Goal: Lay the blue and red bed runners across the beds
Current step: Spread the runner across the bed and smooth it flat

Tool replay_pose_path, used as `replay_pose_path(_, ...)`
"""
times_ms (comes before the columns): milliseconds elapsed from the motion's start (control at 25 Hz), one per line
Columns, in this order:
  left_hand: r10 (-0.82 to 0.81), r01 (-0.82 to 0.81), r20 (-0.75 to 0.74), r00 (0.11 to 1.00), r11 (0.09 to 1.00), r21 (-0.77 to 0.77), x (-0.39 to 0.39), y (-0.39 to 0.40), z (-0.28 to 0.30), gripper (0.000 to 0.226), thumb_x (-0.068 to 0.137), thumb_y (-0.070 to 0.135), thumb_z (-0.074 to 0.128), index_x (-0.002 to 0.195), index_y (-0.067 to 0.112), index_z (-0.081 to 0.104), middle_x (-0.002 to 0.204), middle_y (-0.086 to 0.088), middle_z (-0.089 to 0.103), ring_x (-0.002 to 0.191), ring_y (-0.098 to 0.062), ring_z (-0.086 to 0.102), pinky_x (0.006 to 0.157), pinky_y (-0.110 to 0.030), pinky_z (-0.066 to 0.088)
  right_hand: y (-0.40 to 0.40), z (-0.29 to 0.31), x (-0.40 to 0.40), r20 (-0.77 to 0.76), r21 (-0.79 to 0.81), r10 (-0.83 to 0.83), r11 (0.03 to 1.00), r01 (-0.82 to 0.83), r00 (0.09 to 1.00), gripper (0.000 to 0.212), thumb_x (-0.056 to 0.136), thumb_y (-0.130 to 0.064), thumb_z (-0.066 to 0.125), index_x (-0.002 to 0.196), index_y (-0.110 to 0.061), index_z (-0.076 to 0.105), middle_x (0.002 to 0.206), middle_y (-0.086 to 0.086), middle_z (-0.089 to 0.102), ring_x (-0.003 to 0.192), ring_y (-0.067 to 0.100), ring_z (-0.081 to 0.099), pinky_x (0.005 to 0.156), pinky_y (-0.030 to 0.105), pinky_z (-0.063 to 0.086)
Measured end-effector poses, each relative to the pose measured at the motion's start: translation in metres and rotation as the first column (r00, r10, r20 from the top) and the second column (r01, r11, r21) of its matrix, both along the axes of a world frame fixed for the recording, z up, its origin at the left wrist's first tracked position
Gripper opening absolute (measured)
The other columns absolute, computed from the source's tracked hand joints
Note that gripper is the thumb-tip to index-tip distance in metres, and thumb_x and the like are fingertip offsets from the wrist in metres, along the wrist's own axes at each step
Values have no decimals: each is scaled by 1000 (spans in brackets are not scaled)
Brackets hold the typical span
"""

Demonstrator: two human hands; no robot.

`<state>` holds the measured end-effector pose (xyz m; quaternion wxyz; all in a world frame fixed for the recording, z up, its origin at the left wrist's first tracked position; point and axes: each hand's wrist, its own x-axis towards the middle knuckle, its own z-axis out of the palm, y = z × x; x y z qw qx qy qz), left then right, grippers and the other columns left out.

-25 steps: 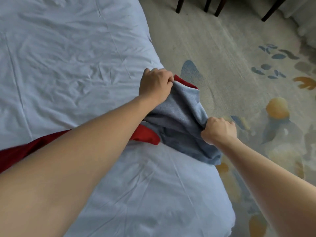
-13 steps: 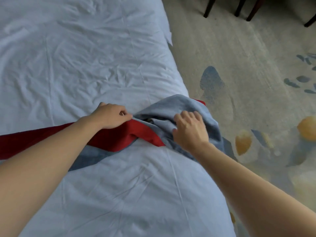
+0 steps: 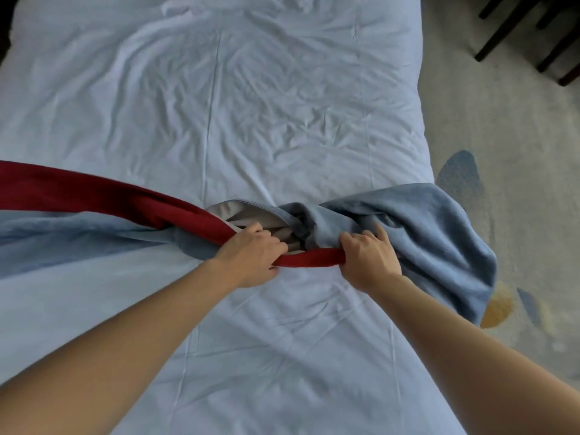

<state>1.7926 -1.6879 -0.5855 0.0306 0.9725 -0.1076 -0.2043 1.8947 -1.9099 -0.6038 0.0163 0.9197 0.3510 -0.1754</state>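
A red bed runner (image 3: 94, 196) stretches from the left edge across the white bed (image 3: 251, 89) to its middle. A blue bed runner (image 3: 423, 227) is bunched and twisted with it; its right end hangs over the bed's right side, and a flatter part lies under the red one at the left. Grey lining shows between the two cloths. My left hand (image 3: 251, 255) is closed on the red runner near the bed's middle. My right hand (image 3: 370, 262) grips the same red band a little to the right, its fingers resting against the blue cloth.
To the right of the bed lies a pale carpet (image 3: 518, 152) with blue and orange patterns. Dark chair legs (image 3: 533, 32) stand at the top right corner. The white sheet is creased all over.
The view has swung left over the bed. Both hands moved from the bed's right edge toward its middle and now grip the red runner; the blue end lies draped over the edge.
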Motion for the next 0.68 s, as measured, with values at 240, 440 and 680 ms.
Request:
replay_pose_path(240,159,-154,55,986,984,-86,6,17,14,13,89,34,61,96,23,59,92,2,65,102,-22,58,105,-31,30,5,8,-17,102,0,-77,997,78,992,8,90,-21,53,83,-23,54,75,-5,63,86,23,58,114,44,24)
replay_pose_path(440,107,-114,-57,993,985,-127,1,17,12,13,91,34,56,99,26,61,99,2,66,116,-25,52,106,-28,27,7,18,-30,91,-81,-77,993,84,993,10,88,-18,52,80,-24,52,68,-7,58,80,20,55,116,43,23)
replay_pose_path(680,207,-183,29,978,916,-356,31,37,21,9,85,32,60,88,24,59,89,8,60,93,-19,52,89,-31,38,14,43,-6,135,-20,-103,994,106,985,10,82,-17,56,90,-17,51,77,3,66,88,27,61,116,45,22)
